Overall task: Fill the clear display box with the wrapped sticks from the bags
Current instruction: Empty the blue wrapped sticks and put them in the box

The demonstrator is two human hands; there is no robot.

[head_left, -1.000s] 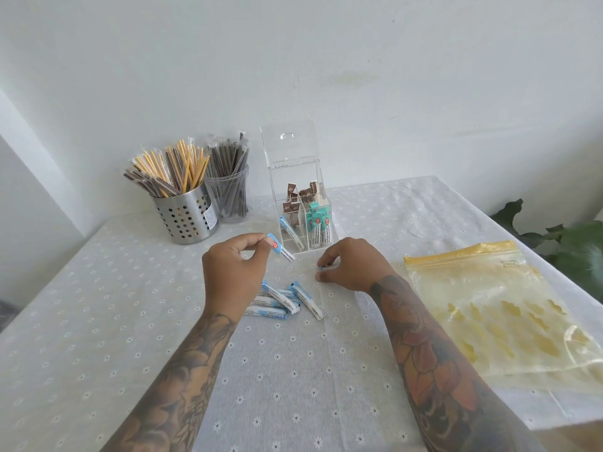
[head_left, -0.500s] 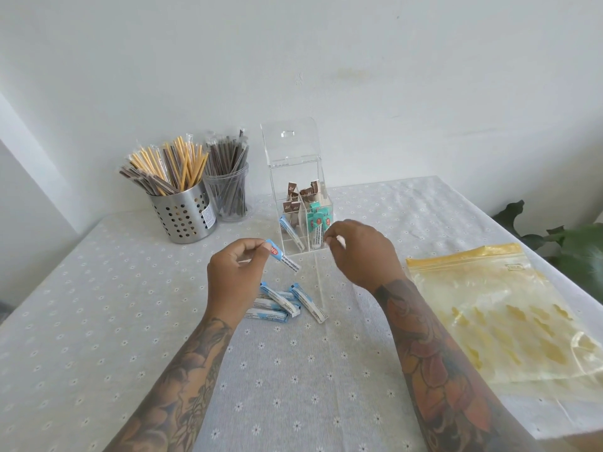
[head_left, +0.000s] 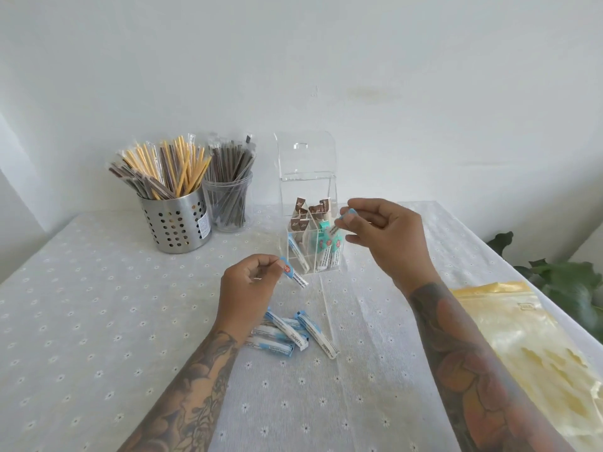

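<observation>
Clear display box (head_left: 306, 203): rigid acrylic, lid hinged up, compartments holding brown, teal and blue wrapped sticks; it stands mid-desk, toward the back. Right hand (head_left: 386, 238), grip pinching a blue-tipped stick (head_left: 342, 220) over the box's right front compartment. Left hand (head_left: 248, 288), grip pinching a blue-and-white stick (head_left: 293, 275) just in front of the box. Loose pile of blue sticks (head_left: 293, 332) lies flat on the desk (head_left: 98, 321), whose cloth is pale with small printed flowers. Yellow-sealed zip bag (head_left: 528, 347), crinkled film, reaches the right edge. Perforated steel holder (head_left: 176, 223) and clear cup (head_left: 228, 203) stand back left. Open cloth front left.
</observation>
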